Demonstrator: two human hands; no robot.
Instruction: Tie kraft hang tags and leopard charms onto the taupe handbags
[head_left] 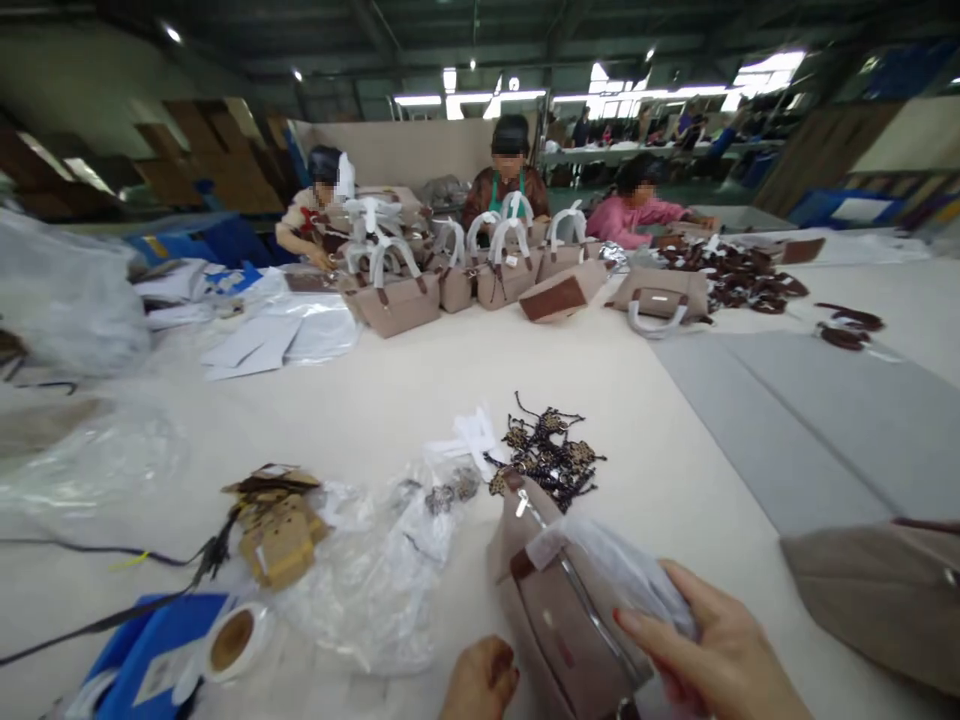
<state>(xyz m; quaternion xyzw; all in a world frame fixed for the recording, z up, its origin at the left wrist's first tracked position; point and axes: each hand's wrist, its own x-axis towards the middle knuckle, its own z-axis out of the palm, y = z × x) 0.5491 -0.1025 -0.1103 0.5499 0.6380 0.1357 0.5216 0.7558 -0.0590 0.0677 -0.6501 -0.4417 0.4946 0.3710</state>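
A taupe handbag [559, 640] with a silver zip lies close in front of me, its far end pointing away. My right hand [712, 640] grips the bag's handle [619, 570], which is wrapped in white film, between thumb and fingers. Beside the bag's left side is my left hand [481, 680], its fingers curled in; whatever they may hold is hidden. Just beyond the bag lies a pile of dark braided cord charms [555, 450] with patterned pieces. White paper strips [469, 440] rest at the pile's left.
Crumpled clear plastic [367, 600], brown cardboard tags [281, 540], a tape roll [231, 642] and a blue box [154, 650] lie left. Another taupe bag [877, 590] is at right. Several finished bags [397, 300] stand across the table, where co-workers [510, 185] sit. Brown straps [742, 275] are heaped far right.
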